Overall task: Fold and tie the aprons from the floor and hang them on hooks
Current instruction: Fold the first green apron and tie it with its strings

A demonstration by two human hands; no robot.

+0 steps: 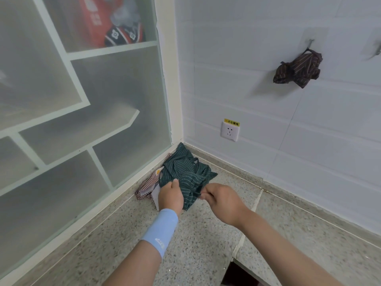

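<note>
A dark green striped apron (186, 172) lies crumpled in the floor corner, on top of a red-and-white checked apron (147, 185). My left hand (171, 196), with a light blue wrist sleeve, grips the green apron's near left edge. My right hand (221, 200) pinches the same apron's near right edge. A brown striped apron (298, 68), tied into a bundle, hangs from a clear adhesive hook (310, 43) on the white tiled wall. A second hook (377, 49) shows at the right edge, with nothing hanging from it.
A frosted-glass partition with white shelving (82, 104) stands on the left. A wall socket (229, 132) with a yellow label sits low on the wall. The floor is speckled stone (195, 244), with a dark gap (237, 275) near the bottom.
</note>
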